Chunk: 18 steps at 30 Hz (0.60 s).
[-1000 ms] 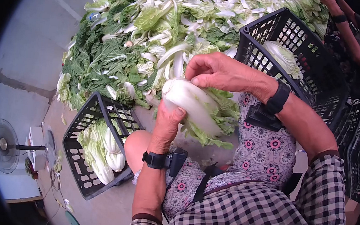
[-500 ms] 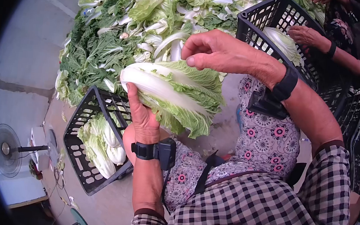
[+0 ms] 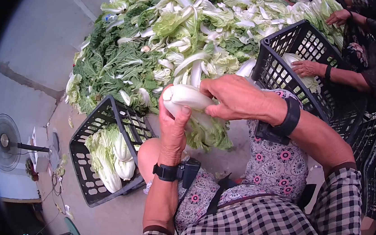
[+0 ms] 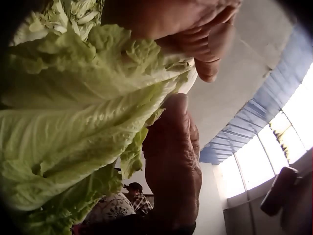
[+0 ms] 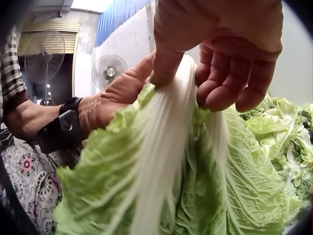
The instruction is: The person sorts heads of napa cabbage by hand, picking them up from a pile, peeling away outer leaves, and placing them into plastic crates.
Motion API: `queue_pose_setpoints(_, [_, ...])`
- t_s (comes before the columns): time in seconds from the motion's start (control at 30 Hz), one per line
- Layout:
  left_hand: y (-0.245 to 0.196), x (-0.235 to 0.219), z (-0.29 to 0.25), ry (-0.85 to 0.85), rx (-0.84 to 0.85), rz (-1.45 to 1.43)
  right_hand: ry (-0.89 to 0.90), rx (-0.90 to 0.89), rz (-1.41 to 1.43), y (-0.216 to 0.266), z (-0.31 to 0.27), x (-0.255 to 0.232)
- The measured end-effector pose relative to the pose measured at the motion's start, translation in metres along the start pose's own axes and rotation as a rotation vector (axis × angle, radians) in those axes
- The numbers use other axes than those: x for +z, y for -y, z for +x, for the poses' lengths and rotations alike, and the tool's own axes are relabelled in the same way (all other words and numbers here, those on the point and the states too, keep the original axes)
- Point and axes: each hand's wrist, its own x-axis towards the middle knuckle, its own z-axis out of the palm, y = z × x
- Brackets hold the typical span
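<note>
A napa cabbage [image 3: 184, 97] is held over the lap, its white base facing up and left and its green leaves hanging toward the lower right. My left hand [image 3: 172, 127] grips it by the base, thumb across the white part. With thumb and fingers, my right hand [image 3: 239, 97] pinches the white rib of an outer leaf [image 5: 164, 122]. Frilly green leaf [image 4: 73, 122] fills much of the left wrist view. The palm side of the left hand is hidden behind the cabbage in the head view.
A black crate [image 3: 103, 150] with several cabbages stands by the left knee. Another black crate [image 3: 270, 62] is at the right, where another person's hand [image 3: 308, 68] touches a cabbage. Loose leaves [image 3: 116, 61] are heaped ahead. A fan [image 3: 4, 140] stands far left.
The left hand has turned the cabbage, swinging its base up and right. The right hand, raised with nothing in its fingers half a second ago, has come down and pinches a leaf rib.
</note>
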Motion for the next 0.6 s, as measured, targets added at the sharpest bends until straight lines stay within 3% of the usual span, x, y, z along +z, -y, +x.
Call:
queue_pose_setpoints(0.13, [0.000, -0.008, 0.004, -0.082, 0.023, 0.058, -0.116, 0.058, 0.205, 0.006, -0.005, -0.012])
queue_pose_setpoints(0.17, [0.001, -0.009, 0.004, -0.093, 0.008, 0.081, -0.053, 0.085, 0.281, 0.009, -0.006, -0.017])
queue_pose_setpoints(0.27, [0.000, -0.009, 0.005, -0.084, -0.019, 0.122, -0.082, -0.068, 0.012, 0.007, -0.007, -0.022])
queue_pose_setpoints(0.33, [-0.002, -0.009, 0.005, -0.019, -0.015, 0.113, -0.220, -0.187, -0.105, -0.011, -0.004, -0.023])
queue_pose_setpoints(0.4, [-0.010, -0.009, 0.000, 0.141, -0.067, 0.192, -0.318, -0.247, -0.174, -0.033, 0.004, -0.033])
queue_pose_setpoints(0.43, [-0.015, -0.008, -0.003, 0.223, -0.094, 0.231, -0.376, -0.126, -0.222, -0.042, 0.006, -0.040])
queue_pose_setpoints(0.53, [-0.026, -0.004, -0.012, 0.167, -0.179, -0.144, -0.508, 0.190, -0.151, -0.068, 0.002, -0.080])
queue_pose_setpoints(0.6, [-0.023, -0.011, -0.008, 0.100, -0.138, -0.212, -0.534, 0.091, -0.058, -0.079, 0.000, -0.092])
